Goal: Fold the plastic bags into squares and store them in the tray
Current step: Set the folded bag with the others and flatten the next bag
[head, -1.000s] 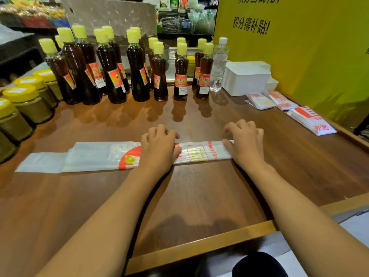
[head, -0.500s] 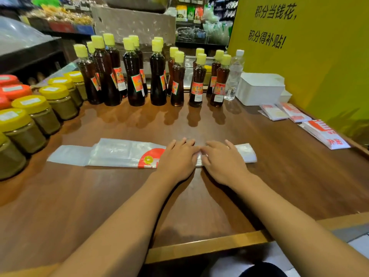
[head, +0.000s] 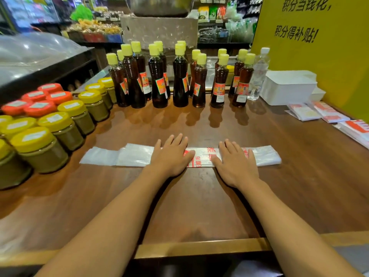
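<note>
This is a shop, probably a small grocery. On the wooden counter [head: 199,196] stand many same bottles [head: 159,82] of dark liquid with yellow caps and labels, and rows of jars [head: 65,126] with yellow or red lids. Behind are shelves [head: 219,21] full of packaged goods. A yellow sign [head: 319,37] at the right has printed Chinese text.

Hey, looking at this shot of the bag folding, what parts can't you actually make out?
Head view only:
- Plastic bag: its middle print is covered by the left hand and right hand pressing flat on it.
- White tray: its inside is hidden by its own near wall.
- Folded bags: the nearest one is cut off by the right edge.
- Bottle labels: too small to read.
</note>
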The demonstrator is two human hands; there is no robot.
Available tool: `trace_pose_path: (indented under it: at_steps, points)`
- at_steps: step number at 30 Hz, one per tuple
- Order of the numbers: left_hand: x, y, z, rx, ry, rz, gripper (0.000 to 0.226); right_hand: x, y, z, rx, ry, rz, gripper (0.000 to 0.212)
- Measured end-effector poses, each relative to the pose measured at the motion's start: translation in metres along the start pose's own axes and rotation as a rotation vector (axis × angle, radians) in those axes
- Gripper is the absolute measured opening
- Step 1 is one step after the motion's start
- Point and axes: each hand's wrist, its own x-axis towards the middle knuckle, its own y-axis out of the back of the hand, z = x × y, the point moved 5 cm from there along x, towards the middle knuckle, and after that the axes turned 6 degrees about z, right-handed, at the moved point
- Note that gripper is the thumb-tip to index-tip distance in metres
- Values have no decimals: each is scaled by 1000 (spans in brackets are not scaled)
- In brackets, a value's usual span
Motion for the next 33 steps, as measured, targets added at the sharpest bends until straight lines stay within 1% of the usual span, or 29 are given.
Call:
trace_pose_path:
  at_steps: [6,9,11,12,14,15,16,17,19,21,22,24,26,33]
  points:
    - [-22,13,-95,40,149,27,62,2,-3,1,-22,42,35,62]
    - [-31,18,-126,48,221,10,60,1,-3,0,-20,35,40,60]
    - [-33,22,-134,94,264,17,59,0,-1,-2,-22,31,43,61]
    - [-34,26,-132,151,260,45,59,0,0,-3,-24,29,40,61]
    - [-34,34,-109,264,182,156,64,-1,1,-4,-25,24,33,62]
    - [-33,38,-89,255,121,212,67,-1,1,-4,-25,23,30,62]
    - [-33,42,-64,193,59,242,67,-1,2,-5,-25,25,27,62]
    - [-33,44,-36,104,-3,241,63,-2,2,-5,-24,25,24,62]
    - [-33,39,21,-32,-126,170,55,-3,3,-4,-23,21,14,62]
    - [-35,22,60,-77,-223,74,52,-4,4,-4,-32,22,11,60]
    - [-35,12,69,-71,-244,38,52,-4,5,-4,-35,22,9,59]
    - [-33,-4,68,-33,-237,11,54,-4,4,-3,-37,19,-2,58]
    - [-32,-6,56,-32,-193,10,55,-2,4,-2,-30,15,-9,60]
    - [-42,8,-5,-70,37,12,55,-1,1,1,-6,7,-19,65]
